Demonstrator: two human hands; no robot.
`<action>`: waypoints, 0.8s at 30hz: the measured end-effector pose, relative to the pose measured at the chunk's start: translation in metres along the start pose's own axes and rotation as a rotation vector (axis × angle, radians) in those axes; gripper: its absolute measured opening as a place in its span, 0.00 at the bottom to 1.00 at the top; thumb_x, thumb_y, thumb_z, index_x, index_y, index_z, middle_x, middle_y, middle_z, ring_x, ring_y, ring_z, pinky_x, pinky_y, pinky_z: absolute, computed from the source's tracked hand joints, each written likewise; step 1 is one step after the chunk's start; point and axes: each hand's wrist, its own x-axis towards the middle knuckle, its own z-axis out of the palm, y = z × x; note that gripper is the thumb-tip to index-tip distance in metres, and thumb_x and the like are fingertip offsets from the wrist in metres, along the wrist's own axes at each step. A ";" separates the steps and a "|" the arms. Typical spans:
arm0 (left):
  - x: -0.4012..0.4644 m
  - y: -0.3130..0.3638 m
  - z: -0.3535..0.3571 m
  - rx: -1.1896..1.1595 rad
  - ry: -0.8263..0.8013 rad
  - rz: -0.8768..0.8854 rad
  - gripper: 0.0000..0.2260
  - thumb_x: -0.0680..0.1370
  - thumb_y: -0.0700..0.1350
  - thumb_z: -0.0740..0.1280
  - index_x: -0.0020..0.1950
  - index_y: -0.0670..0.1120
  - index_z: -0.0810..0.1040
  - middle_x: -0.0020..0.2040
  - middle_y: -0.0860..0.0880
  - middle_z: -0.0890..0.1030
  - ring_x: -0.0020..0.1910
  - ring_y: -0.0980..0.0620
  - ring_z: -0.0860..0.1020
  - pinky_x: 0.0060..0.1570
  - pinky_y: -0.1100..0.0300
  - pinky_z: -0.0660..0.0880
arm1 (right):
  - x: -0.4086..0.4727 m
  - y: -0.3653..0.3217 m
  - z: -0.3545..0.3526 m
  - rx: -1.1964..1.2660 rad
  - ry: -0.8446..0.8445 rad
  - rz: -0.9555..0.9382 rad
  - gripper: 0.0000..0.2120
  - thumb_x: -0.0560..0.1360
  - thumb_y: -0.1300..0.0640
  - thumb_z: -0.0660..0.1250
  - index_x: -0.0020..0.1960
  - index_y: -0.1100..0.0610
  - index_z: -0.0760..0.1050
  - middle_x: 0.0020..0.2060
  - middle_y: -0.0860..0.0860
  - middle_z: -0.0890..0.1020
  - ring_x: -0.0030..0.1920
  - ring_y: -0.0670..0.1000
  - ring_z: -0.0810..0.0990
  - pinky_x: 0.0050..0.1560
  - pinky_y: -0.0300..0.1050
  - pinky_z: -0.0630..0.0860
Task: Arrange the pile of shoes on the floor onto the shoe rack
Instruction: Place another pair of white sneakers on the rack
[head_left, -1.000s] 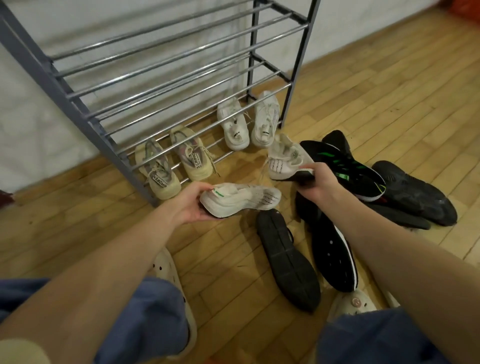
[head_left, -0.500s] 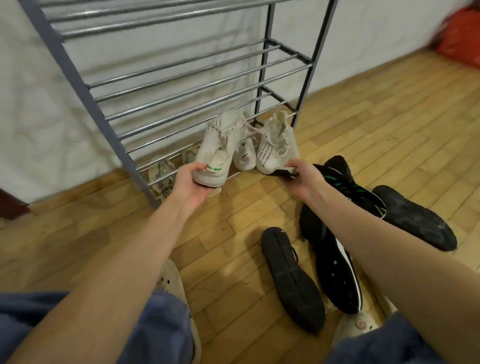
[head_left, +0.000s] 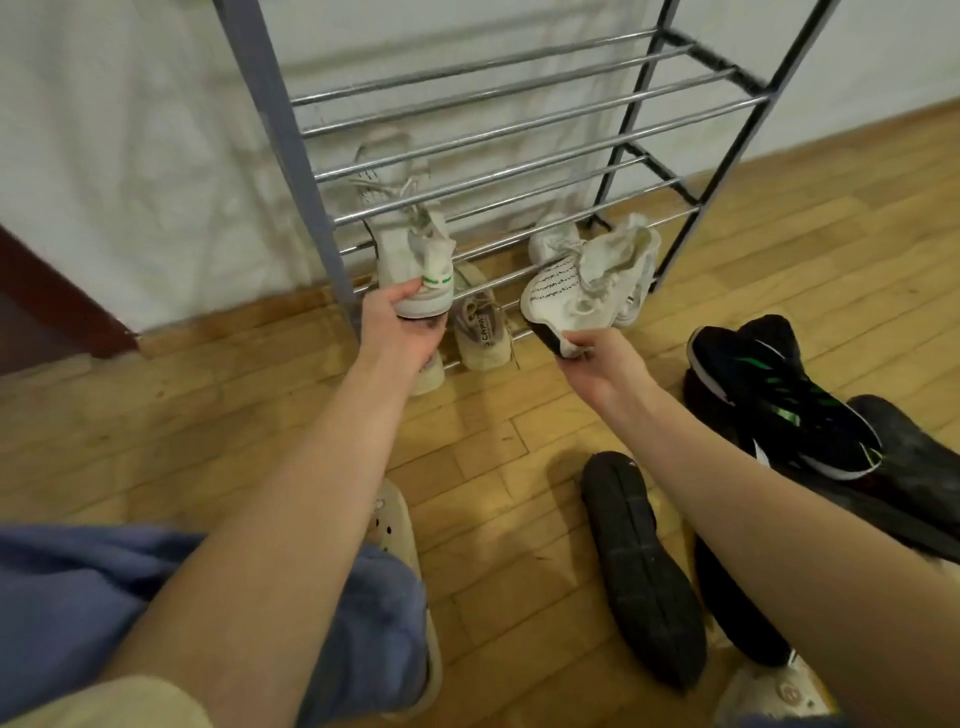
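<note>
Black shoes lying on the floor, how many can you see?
4, perhaps more hidden. One sole-up black shoe lies mid-floor, one with green stripes tops the pile, a plain one sits at the far right, and another lies under the right forearm.

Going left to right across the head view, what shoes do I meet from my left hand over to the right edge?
White shoe with green tab in the left hand → beige shoe on the rack → white patterned shoe in the right hand → black-and-green shoe.
</note>
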 end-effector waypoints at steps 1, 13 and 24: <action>0.001 0.001 -0.001 -0.022 0.018 -0.003 0.06 0.76 0.30 0.61 0.50 0.39 0.72 0.53 0.39 0.77 0.56 0.41 0.77 0.67 0.46 0.68 | 0.001 0.000 -0.001 0.021 -0.008 0.007 0.27 0.72 0.79 0.56 0.70 0.67 0.64 0.65 0.63 0.72 0.52 0.60 0.78 0.43 0.48 0.78; 0.004 0.017 -0.008 0.020 0.272 -0.068 0.07 0.75 0.34 0.69 0.49 0.37 0.73 0.61 0.40 0.77 0.61 0.40 0.76 0.64 0.44 0.72 | -0.005 0.023 0.022 -0.164 -0.137 0.031 0.29 0.70 0.80 0.55 0.68 0.63 0.69 0.61 0.61 0.77 0.55 0.62 0.79 0.43 0.53 0.81; 0.036 -0.001 -0.050 0.540 0.485 0.087 0.22 0.74 0.42 0.58 0.67 0.39 0.74 0.61 0.39 0.80 0.54 0.41 0.82 0.49 0.51 0.79 | 0.025 0.015 0.107 -0.580 -0.213 -0.136 0.23 0.76 0.75 0.54 0.70 0.65 0.66 0.54 0.63 0.78 0.51 0.61 0.80 0.57 0.62 0.77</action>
